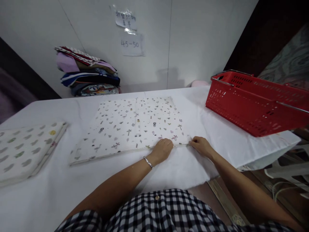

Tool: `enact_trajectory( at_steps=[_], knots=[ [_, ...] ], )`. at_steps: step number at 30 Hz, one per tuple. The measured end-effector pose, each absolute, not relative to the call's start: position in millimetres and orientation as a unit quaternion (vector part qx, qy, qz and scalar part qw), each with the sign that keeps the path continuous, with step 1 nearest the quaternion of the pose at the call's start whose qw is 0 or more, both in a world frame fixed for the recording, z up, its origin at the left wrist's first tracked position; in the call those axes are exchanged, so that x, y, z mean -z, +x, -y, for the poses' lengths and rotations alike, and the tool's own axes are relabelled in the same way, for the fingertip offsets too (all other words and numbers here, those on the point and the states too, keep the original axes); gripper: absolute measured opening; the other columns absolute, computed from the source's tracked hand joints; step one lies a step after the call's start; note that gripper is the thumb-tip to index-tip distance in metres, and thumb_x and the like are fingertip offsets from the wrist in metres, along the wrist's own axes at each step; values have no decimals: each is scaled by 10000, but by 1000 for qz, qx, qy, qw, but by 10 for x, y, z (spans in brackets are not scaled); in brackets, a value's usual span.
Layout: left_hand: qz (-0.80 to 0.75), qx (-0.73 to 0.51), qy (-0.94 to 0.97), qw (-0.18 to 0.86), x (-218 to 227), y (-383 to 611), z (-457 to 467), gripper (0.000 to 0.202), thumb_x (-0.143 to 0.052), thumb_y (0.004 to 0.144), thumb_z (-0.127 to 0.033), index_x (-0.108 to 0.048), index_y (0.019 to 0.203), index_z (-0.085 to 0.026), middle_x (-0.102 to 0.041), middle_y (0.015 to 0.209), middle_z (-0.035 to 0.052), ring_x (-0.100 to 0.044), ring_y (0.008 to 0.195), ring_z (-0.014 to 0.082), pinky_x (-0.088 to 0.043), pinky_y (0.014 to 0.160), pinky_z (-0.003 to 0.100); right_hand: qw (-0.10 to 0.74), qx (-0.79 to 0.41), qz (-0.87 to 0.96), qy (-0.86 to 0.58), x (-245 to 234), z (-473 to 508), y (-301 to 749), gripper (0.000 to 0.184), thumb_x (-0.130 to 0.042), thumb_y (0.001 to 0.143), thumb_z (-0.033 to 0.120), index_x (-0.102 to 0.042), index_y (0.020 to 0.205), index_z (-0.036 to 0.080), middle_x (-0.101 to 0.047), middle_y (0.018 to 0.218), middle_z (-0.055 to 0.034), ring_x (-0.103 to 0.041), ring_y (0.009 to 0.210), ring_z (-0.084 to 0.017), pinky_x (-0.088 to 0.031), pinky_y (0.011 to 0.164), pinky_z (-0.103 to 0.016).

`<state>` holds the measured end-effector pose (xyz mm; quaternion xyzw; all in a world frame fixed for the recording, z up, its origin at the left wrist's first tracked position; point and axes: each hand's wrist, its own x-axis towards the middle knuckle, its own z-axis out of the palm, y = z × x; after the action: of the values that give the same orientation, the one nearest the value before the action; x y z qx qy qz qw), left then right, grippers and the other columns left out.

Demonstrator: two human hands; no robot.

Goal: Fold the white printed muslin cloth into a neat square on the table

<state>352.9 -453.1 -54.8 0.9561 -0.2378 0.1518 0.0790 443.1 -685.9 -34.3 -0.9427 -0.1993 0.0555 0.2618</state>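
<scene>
A white cloth point(120, 129) printed with small palm trees, flamingos and other motifs lies folded flat on the table in front of me. My left hand point(163, 149), with a silver bracelet at the wrist, is closed at the cloth's near edge, right of its middle. At the near right corner, my right hand point(201, 146) pinches the cloth's edge between thumb and fingers. Both hands rest low, close to the tabletop, and the undersides of their fingers are hidden.
Another folded cloth point(26, 148) with leaf-like prints lies at the left. A red plastic basket point(246, 106) with metal handles stands at the right end of the white-covered table point(193, 106). Folded clothes point(89, 74) are stacked behind the table, beneath wall papers, one reading 45-50 point(131, 44).
</scene>
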Motion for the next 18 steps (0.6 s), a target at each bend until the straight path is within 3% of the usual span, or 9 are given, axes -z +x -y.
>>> enact_trajectory(
  at_steps=[2, 5, 8, 14, 18],
  knots=[
    [236, -152, 957, 76, 560, 3526, 4534, 178, -372, 869, -67, -525, 826, -147, -551, 857, 59, -479, 815, 182, -396, 718, 324, 219, -10, 210, -953, 322, 6849, 4392, 184, -533, 792, 335, -633, 736, 191, -645, 693, -45, -576, 597, -184, -424, 513, -288],
    [235, -150, 957, 82, 563, 3509, 4558, 146, -400, 868, -87, -533, 865, -149, -568, 871, 53, -489, 833, 183, -392, 731, 322, 197, 101, 333, -916, 321, 6820, 4319, 251, -492, 818, 259, -611, 1028, 188, -633, 1008, -108, -591, 882, -249, -494, 692, -372],
    [230, -152, 957, 92, 548, 3479, 4575, 118, -432, 883, -154, -531, 947, -165, -586, 895, 40, -500, 863, 182, -386, 761, 323, 192, 94, 492, -844, 413, 6814, 4299, 311, -461, 834, 220, -584, 1120, 224, -601, 1102, -103, -558, 1000, -258, -485, 837, -426],
    [191, -151, 968, 57, 529, 3313, 4358, 154, -455, 866, -163, -530, 1000, -157, -597, 953, 64, -507, 907, 180, -363, 732, 316, 183, 143, 558, -797, 762, 6966, 4519, 438, -454, 808, 305, -534, 1237, 334, -608, 1105, -135, -599, 936, -295, -518, 743, -449],
    [152, -137, 978, 38, 519, 3103, 4071, 160, -461, 860, -156, -546, 995, -167, -590, 971, 51, -502, 906, 164, -350, 734, 296, 153, 139, 579, -789, 975, 7103, 4751, 505, -450, 774, 276, -521, 1265, 367, -625, 1105, -92, -618, 926, -297, -525, 731, -457]
  ],
)
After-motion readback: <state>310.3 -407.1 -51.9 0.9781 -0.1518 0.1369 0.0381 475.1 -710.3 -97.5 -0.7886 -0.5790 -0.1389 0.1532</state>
